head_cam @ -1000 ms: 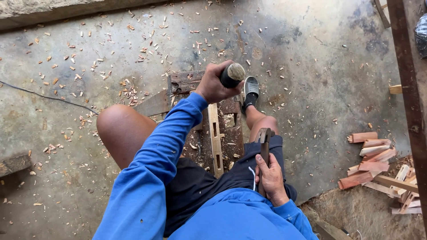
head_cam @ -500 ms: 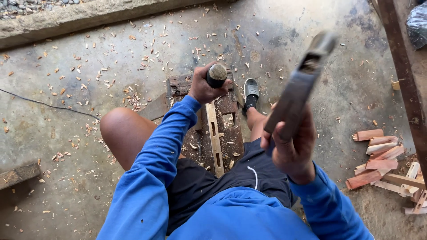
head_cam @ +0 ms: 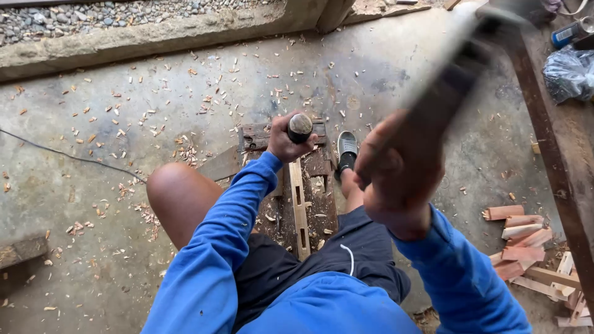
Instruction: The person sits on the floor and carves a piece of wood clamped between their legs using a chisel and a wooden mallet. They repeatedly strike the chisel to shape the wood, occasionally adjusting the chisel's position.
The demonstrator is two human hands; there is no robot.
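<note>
My left hand (head_cam: 281, 141) grips a chisel (head_cam: 301, 128) by its round-topped handle, held upright over a pale wooden strip (head_cam: 299, 204) with slots cut in it. The strip lies on a dark, worn wooden block (head_cam: 319, 185) between my knees. My right hand (head_cam: 396, 179) is raised high and close to the camera, shut on the handle of a mallet (head_cam: 461, 68), which is blurred and points up to the right. My sandalled foot (head_cam: 346, 149) rests beside the block.
Wood chips litter the concrete floor. A pile of reddish wood offcuts (head_cam: 520, 238) lies at the right, beside a dark timber beam (head_cam: 560, 148). A concrete kerb (head_cam: 154, 37) with gravel runs along the top. A thin cable (head_cam: 68, 154) crosses the floor at left.
My right hand lifted the mallet from beside my thigh up high toward the camera. My left hand kept the chisel on the strip.
</note>
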